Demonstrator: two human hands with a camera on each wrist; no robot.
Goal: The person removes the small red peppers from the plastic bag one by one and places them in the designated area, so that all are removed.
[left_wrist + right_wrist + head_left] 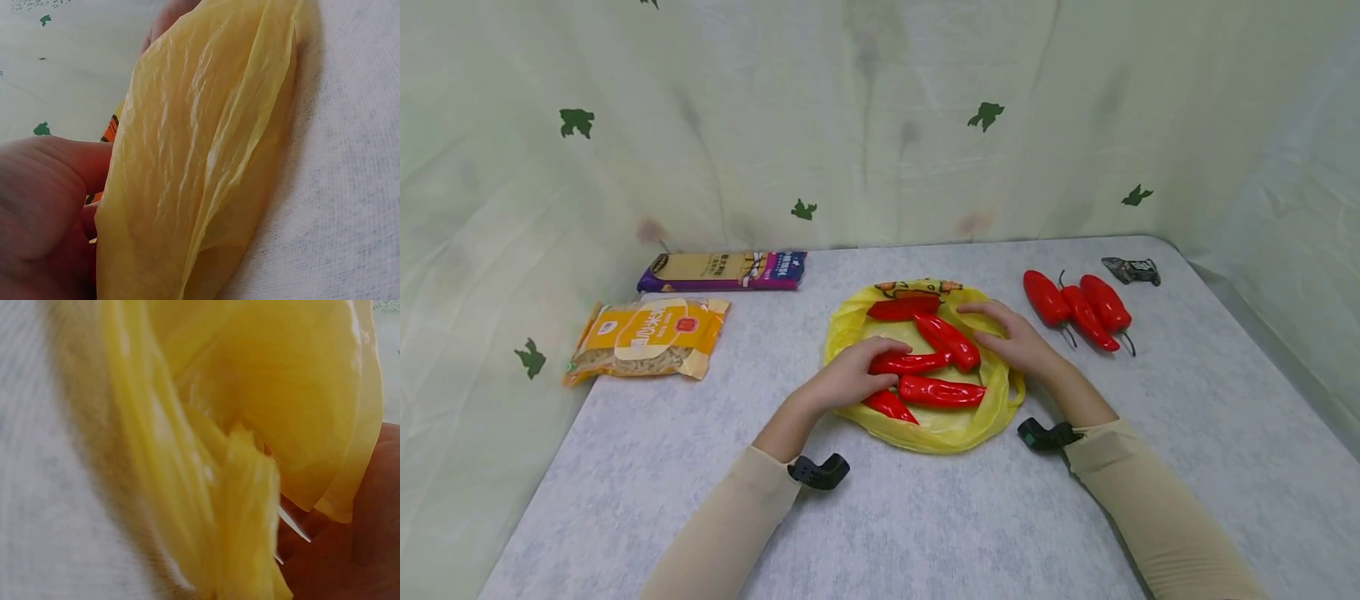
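Your left hand (pixel 853 375) pinches a red pepper (pixel 921 363) inside the yellow bag (pixel 970 435); your right hand (pixel 1017 340) lies loosely spread over the rim. Lifting either hand carelessly could snag that flimsy plastic and spill the other 4 visible peppers (pixel 942 392).

Eight red peppers (pixel 946 342) are visible: five in one yellow bag (pixel 951 437) at the center of the frame, three at right. Two hands, one left hand (pixel 853 375) and one right hand (pixel 1011 337), appear at center, with two black wrist devices (pixel 818 472) below. Two packets, one orange (pixel 647 337) and one mostly purple and tan (pixel 722 272), lie at left; one small dark packet (pixel 1131 270) at upper right. Six green leaf-like shapes (pixel 802 210) mark the pale backdrop (pixel 887 167).
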